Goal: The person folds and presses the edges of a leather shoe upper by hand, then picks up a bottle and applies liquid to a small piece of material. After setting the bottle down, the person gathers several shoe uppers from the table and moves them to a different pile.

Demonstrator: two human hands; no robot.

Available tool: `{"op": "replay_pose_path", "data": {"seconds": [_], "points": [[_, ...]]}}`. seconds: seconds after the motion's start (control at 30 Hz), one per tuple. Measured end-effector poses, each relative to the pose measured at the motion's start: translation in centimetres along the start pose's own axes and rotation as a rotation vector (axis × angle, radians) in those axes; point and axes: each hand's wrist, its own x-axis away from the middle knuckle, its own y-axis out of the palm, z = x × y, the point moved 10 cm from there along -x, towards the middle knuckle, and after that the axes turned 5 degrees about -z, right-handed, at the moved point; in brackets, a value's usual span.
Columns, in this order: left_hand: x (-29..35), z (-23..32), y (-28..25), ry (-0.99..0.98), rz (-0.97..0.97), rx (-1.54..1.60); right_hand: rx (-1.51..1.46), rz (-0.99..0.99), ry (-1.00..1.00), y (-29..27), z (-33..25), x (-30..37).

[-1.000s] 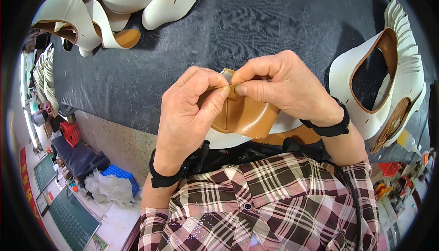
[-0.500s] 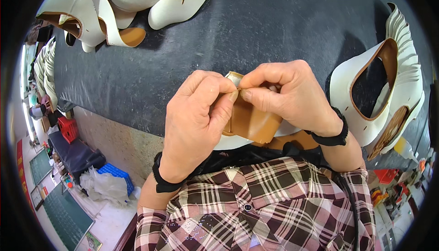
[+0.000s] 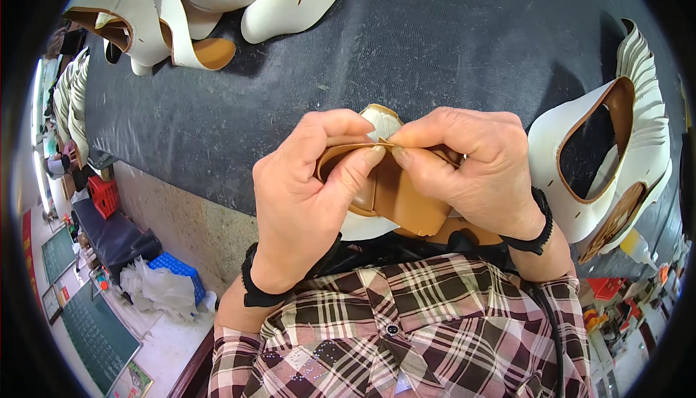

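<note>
A shoe upper (image 3: pixel 412 199), tan on its lining side and white on its outer face, is held up in front of my chest at the near edge of the table. My left hand (image 3: pixel 293 188) pinches the upper's thin tan edge between thumb and fingers. Right beside it, my right hand (image 3: pixel 475 173) pinches the same edge, so the fingertips of both hands almost meet. A small pointed bit of the edge sticks up between them. Behind the fingers shows a pale, rounded part of the piece. Its lower portion hangs toward my lap.
The dark table (image 3: pixel 435 50) has scuff marks. White uppers with tan linings (image 3: pixel 275 17) lie heaped at the far left. A stacked row of uppers (image 3: pixel 580 151) stands at the right, beside a squeeze bottle (image 3: pixel 636 246). Lower left are a red crate (image 3: pixel 104 196) and a blue basket (image 3: pixel 181 273).
Both hands have spread slightly apart and the lining edge now opens into a visible loop beside the left thumb. More of the white part shows behind the fingers. The view has shifted slightly.
</note>
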Motion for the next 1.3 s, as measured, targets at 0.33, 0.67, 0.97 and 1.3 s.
{"op": "replay_pose_path", "data": {"seconds": [0.33,0.67,0.97,1.3], "points": [[-0.5,0.1,0.0,0.008,-0.046,-0.036,-0.011,-0.021,-0.026,-0.1,0.0,-0.3],[-0.5,0.2,0.3,-0.005,-0.069,-0.111,-0.046,-0.075,0.03,0.2,0.8,-0.7],[-1.1,-2.8,1.6,-0.285,-0.264,0.23,-0.209,-0.302,0.243,1.3,2.9,-1.5],[-0.8,-3.9,2.9,-0.363,-0.368,0.364,-0.372,-0.453,0.44,3.0,5.3,-1.0]]}}
